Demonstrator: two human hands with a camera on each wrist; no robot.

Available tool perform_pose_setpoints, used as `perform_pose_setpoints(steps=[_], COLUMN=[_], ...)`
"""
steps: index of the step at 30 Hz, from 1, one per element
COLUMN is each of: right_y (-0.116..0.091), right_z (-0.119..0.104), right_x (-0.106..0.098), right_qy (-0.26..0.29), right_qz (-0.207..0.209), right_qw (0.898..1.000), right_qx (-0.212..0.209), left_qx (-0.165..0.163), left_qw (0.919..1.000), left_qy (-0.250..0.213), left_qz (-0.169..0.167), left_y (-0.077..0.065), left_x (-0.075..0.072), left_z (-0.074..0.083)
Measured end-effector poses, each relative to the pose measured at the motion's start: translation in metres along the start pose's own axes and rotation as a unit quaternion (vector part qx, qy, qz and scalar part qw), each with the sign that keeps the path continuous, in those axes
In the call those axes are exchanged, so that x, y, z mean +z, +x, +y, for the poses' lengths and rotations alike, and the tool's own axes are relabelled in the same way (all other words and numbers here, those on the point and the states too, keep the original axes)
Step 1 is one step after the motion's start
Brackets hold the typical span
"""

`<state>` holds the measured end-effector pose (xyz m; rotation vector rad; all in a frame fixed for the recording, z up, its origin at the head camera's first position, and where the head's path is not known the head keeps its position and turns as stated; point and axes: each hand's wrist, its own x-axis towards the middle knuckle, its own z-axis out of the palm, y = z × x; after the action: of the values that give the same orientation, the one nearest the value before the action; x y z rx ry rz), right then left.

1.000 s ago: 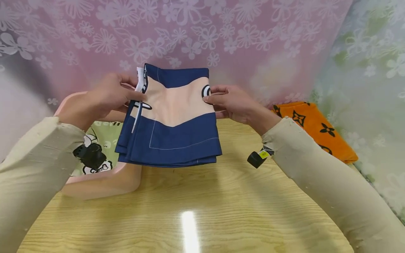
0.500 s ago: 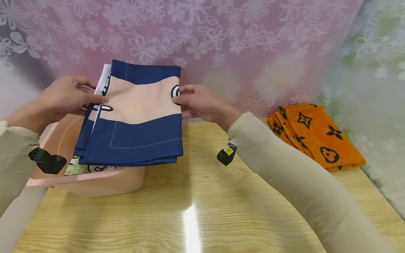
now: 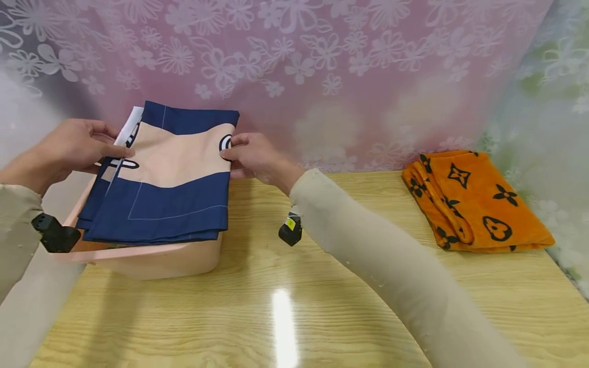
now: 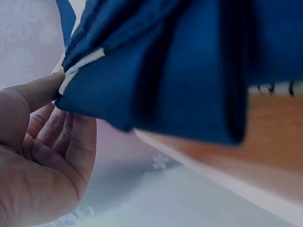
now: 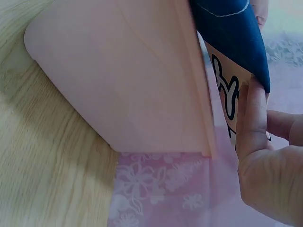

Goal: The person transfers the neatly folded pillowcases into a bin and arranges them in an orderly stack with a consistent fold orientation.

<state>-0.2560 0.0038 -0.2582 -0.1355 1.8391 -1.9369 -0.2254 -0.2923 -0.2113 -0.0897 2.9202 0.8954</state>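
Note:
A folded navy-and-peach cloth [image 3: 179,158] hangs over the pink basin [image 3: 165,263] at the left of the table, hiding most of the basin's opening. At its left edge, my left hand [image 3: 75,148] pinches the folded layers beside a white strip. My right hand [image 3: 257,158] grips the opposite edge, thumb on top near a black-and-white ring print. Seen from the left wrist, the layers of the cloth [image 4: 180,80] droop beyond the thumb. Black lettering shows on the underside of the cloth [image 5: 232,90] in the right wrist view, close to the basin's rim [image 5: 196,80].
An orange towel [image 3: 483,199] with black motifs lies folded at the right of the wooden table [image 3: 349,306]. A pink flowered curtain [image 3: 322,117] hangs behind the table, and a pale green flowered covering [image 3: 570,168] stands along the right side.
Both hands have carried the folded cloth leftward over the basin. It now covers the green patterned cloth that showed inside. My right arm no longer overlaps the orange towel.

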Motion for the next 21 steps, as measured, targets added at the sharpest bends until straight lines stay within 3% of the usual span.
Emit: perform_pose_setpoints(steps=[12, 18, 21], right_y=[0.014, 0.015, 0.015], right_z=[0.019, 0.019, 0.017], right_x=[0.026, 0.032, 0.037], right_qy=[-0.030, -0.052, -0.095], right_qz=[0.000, 0.012, 0.026], right_qw=[1.000, 0.998, 0.995], right_qx=[-0.006, -0.020, -0.027], left_qx=[-0.014, -0.015, -0.016], left_qw=[0.9993, 0.9985, 0.9984], left_qy=[-0.006, -0.012, -0.010], left_qz=[-0.033, -0.052, -0.053], left_y=[0.000, 0.002, 0.004], left_x=[0.006, 0.007, 0.007], left_z=[-0.042, -0.052, -0.056])
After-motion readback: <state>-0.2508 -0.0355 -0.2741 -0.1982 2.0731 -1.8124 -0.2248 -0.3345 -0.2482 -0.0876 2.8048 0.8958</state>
